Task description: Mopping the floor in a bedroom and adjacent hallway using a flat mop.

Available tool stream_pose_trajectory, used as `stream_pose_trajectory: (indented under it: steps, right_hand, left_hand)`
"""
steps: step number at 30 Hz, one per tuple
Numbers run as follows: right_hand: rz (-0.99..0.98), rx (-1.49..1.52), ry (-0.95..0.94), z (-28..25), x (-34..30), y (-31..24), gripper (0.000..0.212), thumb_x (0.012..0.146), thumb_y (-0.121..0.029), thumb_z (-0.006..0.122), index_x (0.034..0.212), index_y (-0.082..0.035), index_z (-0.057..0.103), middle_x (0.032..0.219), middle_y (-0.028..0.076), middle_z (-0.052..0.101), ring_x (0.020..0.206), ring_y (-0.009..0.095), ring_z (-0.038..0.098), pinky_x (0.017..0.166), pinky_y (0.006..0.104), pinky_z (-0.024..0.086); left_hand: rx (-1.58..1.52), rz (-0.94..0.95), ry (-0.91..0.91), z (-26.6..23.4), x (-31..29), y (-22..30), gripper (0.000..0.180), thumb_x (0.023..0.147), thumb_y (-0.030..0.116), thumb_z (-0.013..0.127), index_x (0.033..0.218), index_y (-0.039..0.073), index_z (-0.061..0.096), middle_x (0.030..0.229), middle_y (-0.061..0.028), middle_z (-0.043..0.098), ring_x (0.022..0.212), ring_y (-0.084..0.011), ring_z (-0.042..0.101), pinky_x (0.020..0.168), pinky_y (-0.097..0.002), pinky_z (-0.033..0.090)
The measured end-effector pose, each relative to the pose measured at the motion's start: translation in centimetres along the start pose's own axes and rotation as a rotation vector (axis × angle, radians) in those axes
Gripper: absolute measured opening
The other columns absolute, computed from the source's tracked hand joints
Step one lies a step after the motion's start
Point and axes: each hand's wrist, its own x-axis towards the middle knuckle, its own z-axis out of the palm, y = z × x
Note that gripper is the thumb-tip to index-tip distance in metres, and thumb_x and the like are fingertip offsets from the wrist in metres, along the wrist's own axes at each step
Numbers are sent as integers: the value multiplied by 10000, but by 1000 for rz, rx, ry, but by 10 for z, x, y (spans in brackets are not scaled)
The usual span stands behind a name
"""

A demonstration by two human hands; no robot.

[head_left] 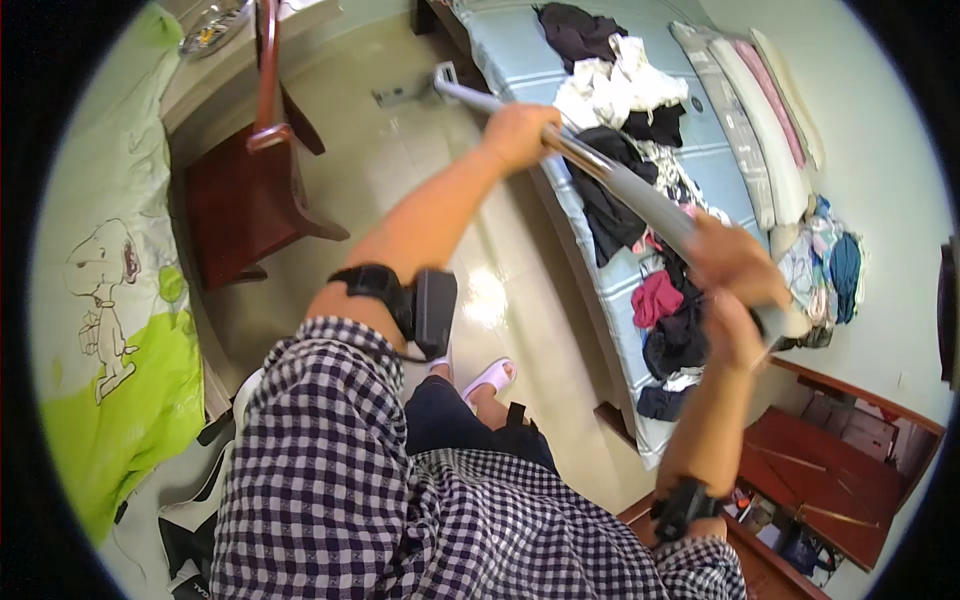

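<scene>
Both hands on one grey pole. Left hand wrapped around the thinner shaft, fingers closed on it; right hand further up on the thicker section near the person's end, motion-blurred but fingers look curled around it. Pole runs diagonally, from a white bracket at its far end, over the bed edge, to near the right wrist. Flat grey piece just beside the bracket, over the tile floor; can't tell if they're joined. Bed has a blue striped sheet with a heap of clothes, white and black, plus a red cloth lower down. Brown chair left of the floor strip, drawer unit lower right, pink slippers on the feet.
</scene>
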Motion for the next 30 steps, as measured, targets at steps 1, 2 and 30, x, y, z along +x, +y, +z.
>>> stream_pose_trajectory:
  steps: [1, 2, 30]
  right_hand:
    - [30, 16, -19, 17, 1, 26, 126, 704, -32, 635, 668, -40, 515, 731, 109, 568, 745, 284, 566, 846, 525, 424]
    - [-7, 28, 8, 34, 0, 51, 106, 699, -2, 619, 670, -30, 522, 725, 103, 568, 749, 262, 574, 850, 472, 434]
    - [406, -165, 200, -213, -353, -421, 248, 852, -221, 496, 665, -166, 344, 536, -56, 334, 533, 76, 340, 662, 268, 295]
  left_hand:
    - [-9, -43, -16, 4, 0, -28, 234, 606, 153, 733, 799, 135, 601, 802, -82, 635, 810, -294, 604, 712, -373, 478]
    - [-20, -84, -33, 10, -4, -54, 247, 619, 127, 725, 834, 138, 604, 855, -85, 640, 850, -296, 602, 736, -367, 484]
    - [-717, 148, -558, 196, -321, 510, 161, 584, 256, 676, 673, 144, 603, 653, -88, 611, 645, -314, 603, 570, -422, 465]
